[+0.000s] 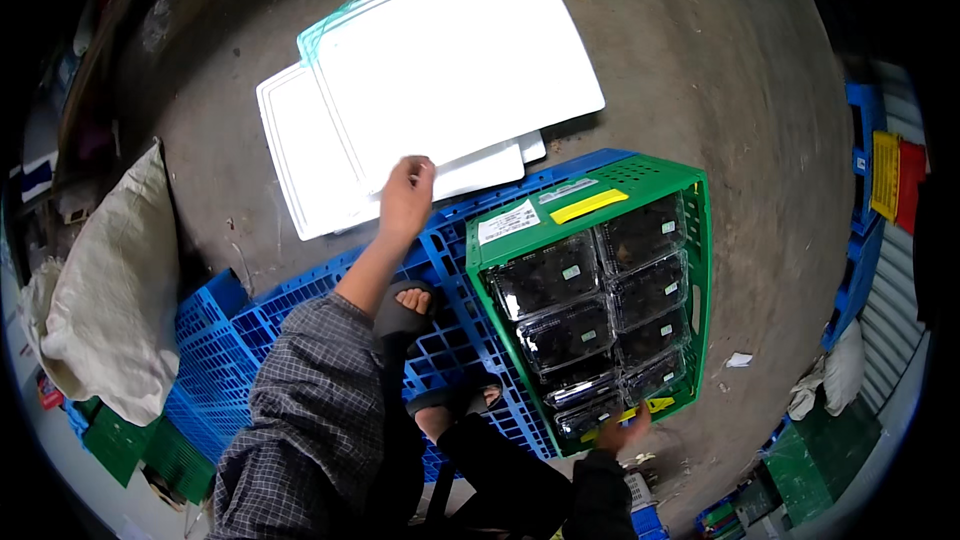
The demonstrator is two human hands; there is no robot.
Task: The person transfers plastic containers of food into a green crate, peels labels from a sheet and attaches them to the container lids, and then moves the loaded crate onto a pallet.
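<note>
My left hand (407, 198) is closed, its fingers curled over the near edge of a white foam lid (460, 50); whether it grips the lid or something small, I cannot make out. Under that lid lie more white foam pieces (300, 150). My right hand (622, 432) is closed on the near end of a green plastic crate (700, 290), beside a yellow strip. Clear plastic boxes (548, 278) with dark contents fill the crate in two rows. They carry small pale labels.
The crate rests partly on a blue plastic pallet (440, 340), where my sandalled feet (405, 310) stand. A bulging white woven sack (115, 290) is at the left. Blue, yellow and red crates (885, 175) stand along the right wall. Paper scraps (739, 360) dot the floor.
</note>
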